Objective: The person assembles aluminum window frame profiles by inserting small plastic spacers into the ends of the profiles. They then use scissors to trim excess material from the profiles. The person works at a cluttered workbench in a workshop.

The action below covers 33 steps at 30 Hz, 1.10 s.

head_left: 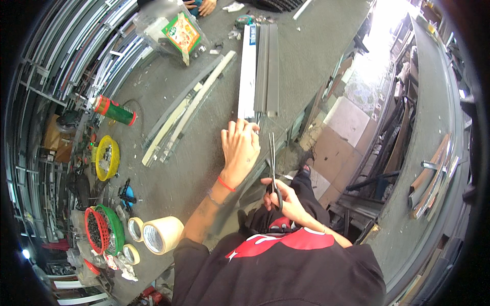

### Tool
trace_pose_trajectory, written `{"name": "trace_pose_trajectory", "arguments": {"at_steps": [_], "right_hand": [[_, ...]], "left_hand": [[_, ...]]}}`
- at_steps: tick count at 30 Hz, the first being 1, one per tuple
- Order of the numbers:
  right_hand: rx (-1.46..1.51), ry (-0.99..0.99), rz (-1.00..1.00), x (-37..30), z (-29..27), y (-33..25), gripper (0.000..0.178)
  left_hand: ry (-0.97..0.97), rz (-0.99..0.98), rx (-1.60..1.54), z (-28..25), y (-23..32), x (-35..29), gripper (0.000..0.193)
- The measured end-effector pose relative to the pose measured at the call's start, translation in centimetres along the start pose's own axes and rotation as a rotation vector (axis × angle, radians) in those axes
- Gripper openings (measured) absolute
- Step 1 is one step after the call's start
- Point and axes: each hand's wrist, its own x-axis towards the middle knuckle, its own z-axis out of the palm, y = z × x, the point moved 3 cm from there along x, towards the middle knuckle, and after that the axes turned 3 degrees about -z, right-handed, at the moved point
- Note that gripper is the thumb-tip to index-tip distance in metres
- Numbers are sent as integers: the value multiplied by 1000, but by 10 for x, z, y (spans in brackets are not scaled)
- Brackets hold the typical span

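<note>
My right hand [287, 200] is closed round the black handles of a pair of scissors [272, 160], whose long blades point away from me, slightly apart. At the workbench's near edge, my left hand [240, 148] bends its fingers over the near end of a long white profile [247, 76] and appears to grip it. Its fingertips are partly hidden there. Dark grey profiles [267, 71] lie along the right side of the white one, their near ends just beyond my left hand.
Cream and grey strips [191, 104] lie left on the workbench [204, 130]. Masking tape rolls [163, 234], red and green baskets [109, 229], a yellow basket [107, 158] and a spray can [115, 110] stand further left. Another person's hand [206, 7] shows at the far edge.
</note>
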Motion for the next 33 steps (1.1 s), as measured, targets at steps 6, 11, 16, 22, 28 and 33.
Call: {"name": "trace_pose_trajectory", "arguments": {"at_steps": [6, 11, 16, 22, 28, 33], "right_hand": [[-33, 24, 0, 3, -16, 5, 54], [10, 19, -41, 10, -28, 6, 45], [-26, 47, -55, 12, -40, -1, 51], [-55, 72, -33, 13, -45, -6, 52], [-114, 76, -52, 9, -49, -4, 53], [-94, 112, -29, 5, -51, -4, 51]], "left_hand": [[-33, 101, 314, 16, 7, 21, 14], [-27, 216, 401, 27, 19, 34, 13], [49, 223, 369, 30, 32, 25, 13], [43, 60, 54, 19, 34, 14, 21], [-5, 56, -114, 15, 17, 11, 13], [14, 146, -114, 15, 8, 4, 10]]}}
